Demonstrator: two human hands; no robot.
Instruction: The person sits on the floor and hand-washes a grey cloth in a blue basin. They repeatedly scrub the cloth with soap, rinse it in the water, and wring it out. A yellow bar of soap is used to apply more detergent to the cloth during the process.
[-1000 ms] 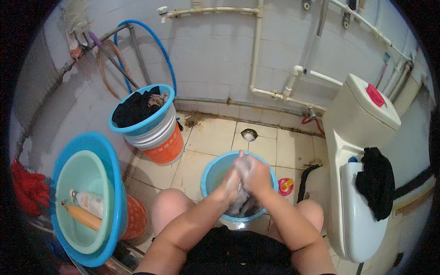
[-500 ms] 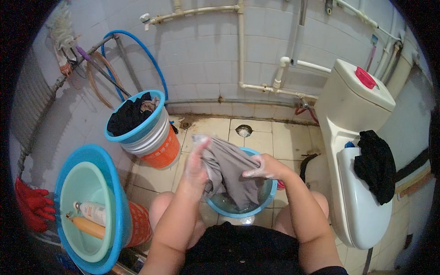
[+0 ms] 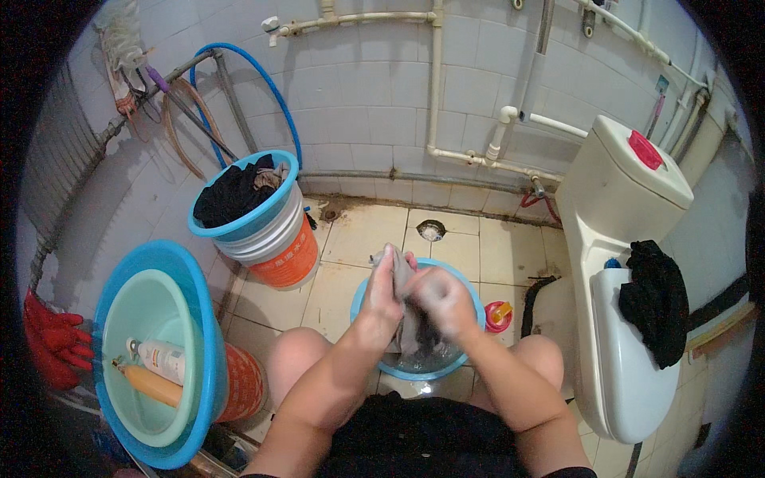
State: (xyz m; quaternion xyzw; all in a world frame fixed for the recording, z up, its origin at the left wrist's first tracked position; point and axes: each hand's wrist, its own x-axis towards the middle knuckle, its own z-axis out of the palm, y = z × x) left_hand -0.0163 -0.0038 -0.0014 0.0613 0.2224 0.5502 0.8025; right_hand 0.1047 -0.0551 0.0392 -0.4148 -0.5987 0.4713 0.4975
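**Gray cloth in both hands over the blue washbasin**

At my far left I have red gloves, then a large blue basin on an orange bucket. A pale green basin sits inside it, holding a white bottle and a tan bottle; this stack crowds my left side. Behind it, a smaller blue basin heaped with dark clothes tops a white-and-orange bucket, near a blue hose.

In the middle, my left hand grasps the gray cloth, which hangs into the blue washbasin between my knees. My right hand is blurred and curled against the cloth; I can't tell whether its fingers grip. Beyond lies a floor drain.

Just right of the washbasin, a small red dish with a yellow piece sits close to my right forearm. Farther right, the toilet bounds my space, a black garment draped over its lid.
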